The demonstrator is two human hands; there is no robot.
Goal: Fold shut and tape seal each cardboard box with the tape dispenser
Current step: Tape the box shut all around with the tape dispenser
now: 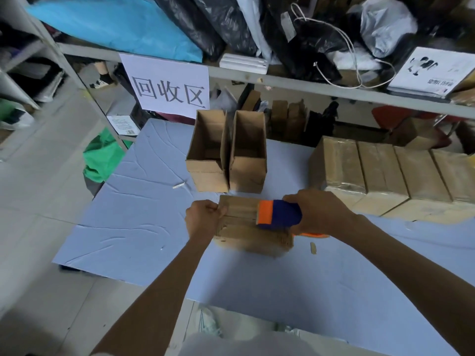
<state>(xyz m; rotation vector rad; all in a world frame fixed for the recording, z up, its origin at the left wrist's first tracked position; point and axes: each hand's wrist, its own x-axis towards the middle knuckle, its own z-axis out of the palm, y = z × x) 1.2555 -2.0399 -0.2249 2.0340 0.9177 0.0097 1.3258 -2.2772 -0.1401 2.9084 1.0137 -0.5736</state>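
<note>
Tape dispenser point(279, 214), clenched in the grip of the right hand point(318, 213), sits at the right end of the folded box point(239, 214) on the near bench point(141, 214), long axis running left toward the left hand point(204, 219) clasping its other end.

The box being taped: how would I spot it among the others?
Find the blue mat under the paper sign. Just nearer than the two open boxes lies one closed box. Unlike the sealed row at right, it alone has a left hand gripping its end and a right hand holding an orange-and-blue tape dispenser on top.
</note>
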